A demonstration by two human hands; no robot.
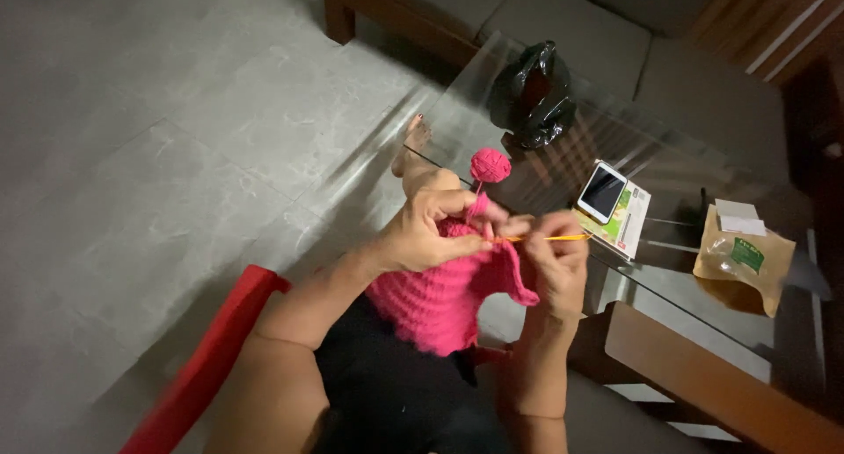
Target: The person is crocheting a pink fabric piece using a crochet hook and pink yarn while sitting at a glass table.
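Right now your left hand [422, 234] grips the top edge of the pink crocheted piece [440, 300], fingers curled over it and pinching the fabric near the working stitches. Your right hand [556, 256] is closed around a thin yellow-orange crochet hook [549, 238], which lies nearly level and points toward your left hand, its tip meeting the fabric just beside your left fingertips. The crocheted piece hangs down from both hands over your lap, ribbed in rows, with one flared corner drooping beneath your right hand. A strand of pink yarn runs up from between your hands to a small pink yarn ball [490, 165], which sits just above your left hand at the near edge of the glass table [668, 278]. Your bare foot [411, 142] shows beyond the yarn ball, resting on the grey tiled floor [176, 155].

On the table, well apart from your hands, a crumpled black plastic bag [533, 94] lies at the far side. A phone [603, 191] with a dark screen rests on a flat white and green packet [626, 218], near your right hand. Farther right lies a brown paper pouch [740, 256] with a green label. A red chair edge [207, 366] shows by your left arm, and a wooden frame [703, 375] runs along the table's near side below your right forearm
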